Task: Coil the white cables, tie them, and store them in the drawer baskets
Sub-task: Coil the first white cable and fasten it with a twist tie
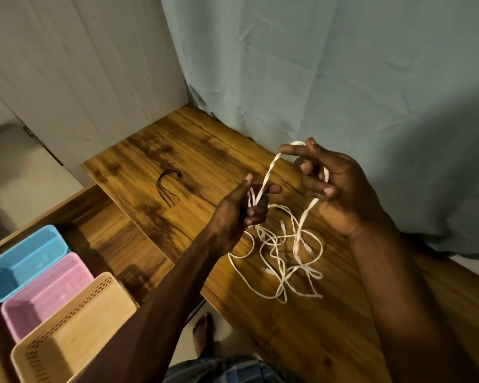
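Wooden table [177,150], blue curtain [343,78], white wall [80,64]

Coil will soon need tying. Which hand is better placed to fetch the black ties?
Left, probably. The left hand is nearer the black ties on the table; the right hand holds the cable loop farther away.

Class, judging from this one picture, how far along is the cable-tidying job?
Done: nothing stored; the blue basket, pink basket and beige basket show no cables. In hand: the left hand and right hand hold one strand taut, starting a coil. Left: most of the cables lie tangled on the table, and the black ties lie untouched.
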